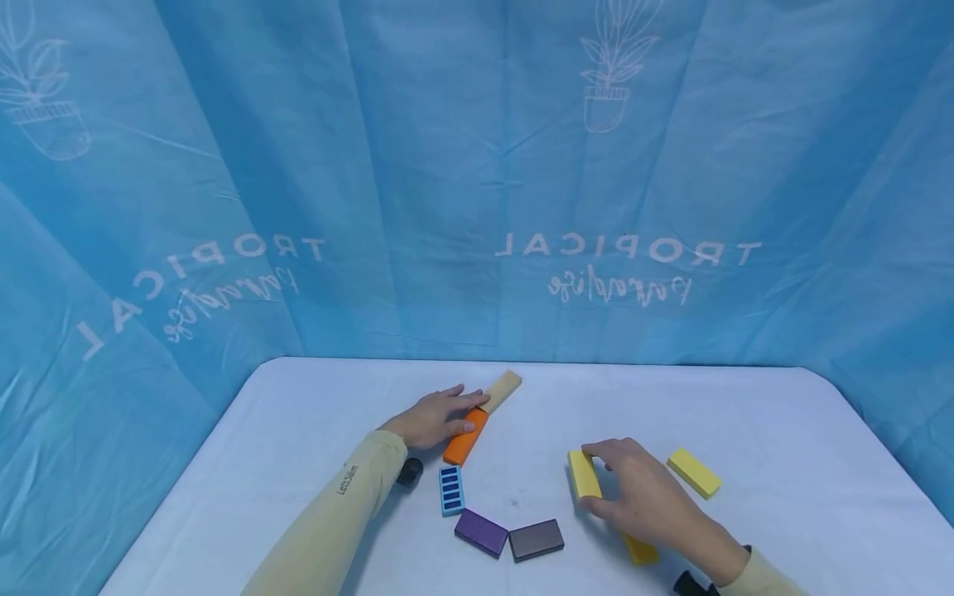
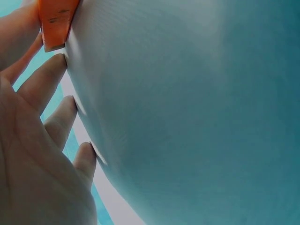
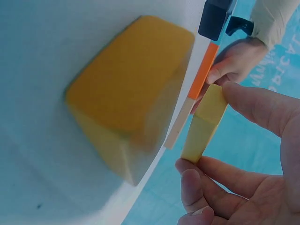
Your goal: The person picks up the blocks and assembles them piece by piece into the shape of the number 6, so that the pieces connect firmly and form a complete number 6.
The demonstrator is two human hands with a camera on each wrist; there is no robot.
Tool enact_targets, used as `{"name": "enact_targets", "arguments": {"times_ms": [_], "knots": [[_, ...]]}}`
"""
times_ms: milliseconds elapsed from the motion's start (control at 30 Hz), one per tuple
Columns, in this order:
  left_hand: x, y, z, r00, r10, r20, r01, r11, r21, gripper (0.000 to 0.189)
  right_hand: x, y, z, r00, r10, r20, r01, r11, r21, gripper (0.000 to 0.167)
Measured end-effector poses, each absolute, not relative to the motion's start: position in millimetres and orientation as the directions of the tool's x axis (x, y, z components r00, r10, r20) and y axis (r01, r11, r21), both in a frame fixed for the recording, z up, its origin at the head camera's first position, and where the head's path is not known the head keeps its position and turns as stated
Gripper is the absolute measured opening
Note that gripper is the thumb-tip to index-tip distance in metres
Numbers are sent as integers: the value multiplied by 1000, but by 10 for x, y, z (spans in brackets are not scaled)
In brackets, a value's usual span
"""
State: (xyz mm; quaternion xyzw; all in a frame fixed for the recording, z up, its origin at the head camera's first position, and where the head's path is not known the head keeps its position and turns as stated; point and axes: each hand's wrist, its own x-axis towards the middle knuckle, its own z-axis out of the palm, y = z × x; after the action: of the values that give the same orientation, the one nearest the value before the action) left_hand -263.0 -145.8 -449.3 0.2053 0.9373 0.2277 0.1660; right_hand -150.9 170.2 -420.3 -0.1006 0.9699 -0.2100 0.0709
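My left hand (image 1: 435, 418) rests beside an orange block (image 1: 460, 447), its thumb touching the block and its fingers fairly straight. The forefinger reaches over where the orange block meets a tan wooden block (image 1: 505, 387). In the left wrist view the other fingertips (image 2: 84, 152) lie against the white tabletop. My right hand (image 1: 647, 492) pinches a yellow block (image 1: 585, 473) by its ends, between thumb and fingertips. Below that hand lies a darker yellow block (image 1: 639, 550), partly hidden by it in the head view.
A light-blue block with dark panels (image 1: 451, 491), a purple block (image 1: 481, 532) and a dark grey block (image 1: 537, 540) continue the curved row from the orange one. Another yellow block (image 1: 694, 473) lies right of my right hand. A blue printed curtain (image 1: 447, 182) hangs behind the white table (image 1: 313, 406).
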Motion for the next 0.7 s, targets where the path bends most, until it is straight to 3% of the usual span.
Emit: {"name": "enact_targets", "arguments": {"times_ms": [700], "knots": [[-2632, -1460, -4500, -859, 464, -215, 318, 814, 486, 54, -1509, 1557, -4246, -938, -341, -63, -293, 877, -381, 65]]}}
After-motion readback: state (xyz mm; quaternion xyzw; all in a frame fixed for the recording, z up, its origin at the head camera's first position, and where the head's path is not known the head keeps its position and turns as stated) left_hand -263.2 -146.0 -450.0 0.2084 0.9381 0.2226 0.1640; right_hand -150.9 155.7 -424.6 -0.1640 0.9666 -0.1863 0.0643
